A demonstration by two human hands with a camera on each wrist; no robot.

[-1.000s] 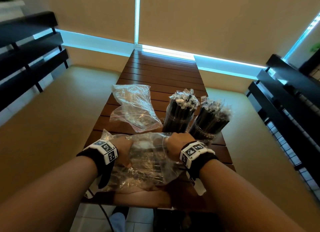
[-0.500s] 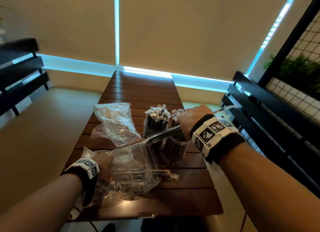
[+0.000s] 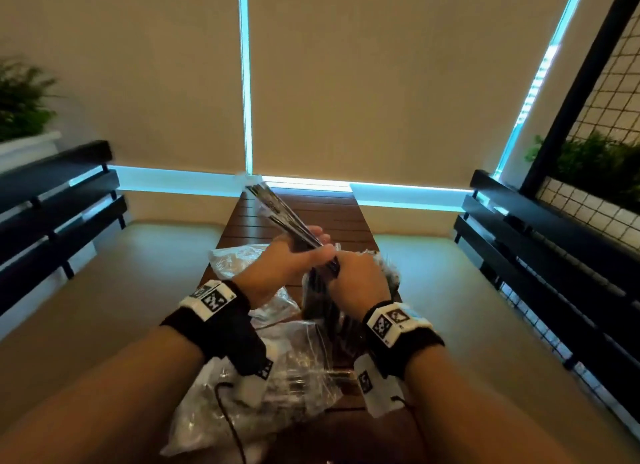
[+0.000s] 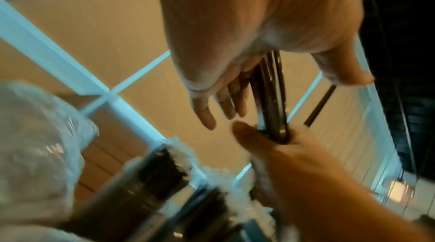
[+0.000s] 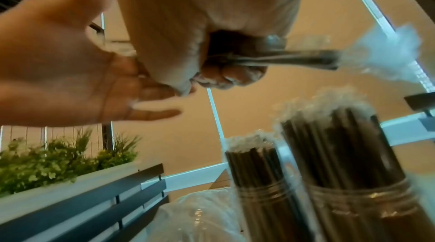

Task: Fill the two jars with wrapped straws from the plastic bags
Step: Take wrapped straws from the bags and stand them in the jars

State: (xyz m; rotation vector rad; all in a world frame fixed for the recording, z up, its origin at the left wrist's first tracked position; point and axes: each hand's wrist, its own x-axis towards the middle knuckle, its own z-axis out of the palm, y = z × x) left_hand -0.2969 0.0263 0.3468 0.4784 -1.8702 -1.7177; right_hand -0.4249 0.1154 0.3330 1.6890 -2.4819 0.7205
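Observation:
A bundle of wrapped black straws [image 3: 277, 207] slants up and away over the wooden table [image 3: 311, 211]. My right hand [image 3: 346, 276] grips its near end, fingers curled round the straws [image 5: 282, 58]. My left hand [image 3: 311, 242] lies against the bundle with straight fingers [image 4: 226, 101] and the thumb spread apart. Below the hands stand two glass jars [image 5: 263, 186] [image 5: 357, 181], both packed with upright wrapped straws; the head view shows only parts of them [image 3: 318, 301]. A clear plastic bag with straws [image 3: 294, 370] lies near me, under my wrists.
A second, crumpled clear bag [image 3: 235, 259] lies left of the jars. Black slatted benches [image 3: 52, 200] [image 3: 554, 228] run along both sides of the narrow table. Blinds cover the windows behind; plants [image 3: 20, 100] stand at the left and right.
My left hand has left the near bag and risen to meet the straws. The right hand has swung the bundle from the right to the middle, now pointing away.

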